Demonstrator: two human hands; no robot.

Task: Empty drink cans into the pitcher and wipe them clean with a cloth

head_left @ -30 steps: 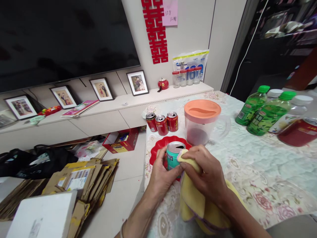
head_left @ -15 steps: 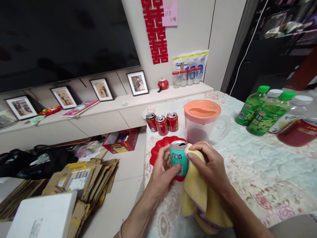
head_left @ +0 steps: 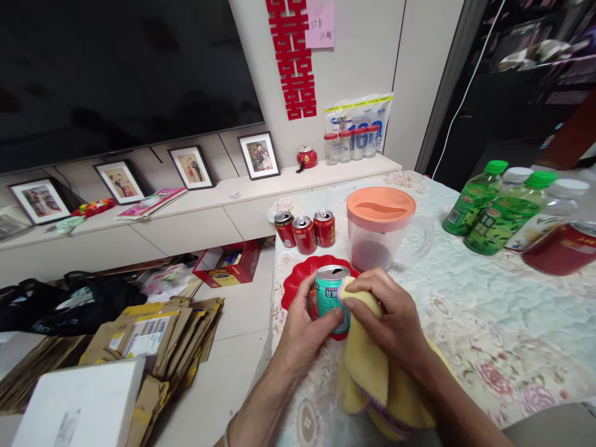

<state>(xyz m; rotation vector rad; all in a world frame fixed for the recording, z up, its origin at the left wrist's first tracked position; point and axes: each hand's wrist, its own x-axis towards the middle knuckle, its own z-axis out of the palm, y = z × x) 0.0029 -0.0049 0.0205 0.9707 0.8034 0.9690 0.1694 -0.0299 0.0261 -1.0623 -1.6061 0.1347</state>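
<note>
My left hand (head_left: 305, 326) is wrapped round a teal drink can (head_left: 329, 293) with an opened top, holding it upright above a red plate (head_left: 298, 279). My right hand (head_left: 388, 316) grips a yellow cloth (head_left: 367, 372) and presses a fold of it against the can's right side. The cloth hangs down over the table's near edge.
Three red cans (head_left: 305, 231) stand behind the plate. A clear jug with an orange lid (head_left: 380, 226) is just beyond my hands. Green bottles (head_left: 500, 208) and a red-labelled container (head_left: 561, 245) sit at the right. Flattened cardboard (head_left: 153, 335) lies on the floor at left.
The cloth in my right hand has slid across the can's side, and the can has turned and shifted slightly in my left hand.
</note>
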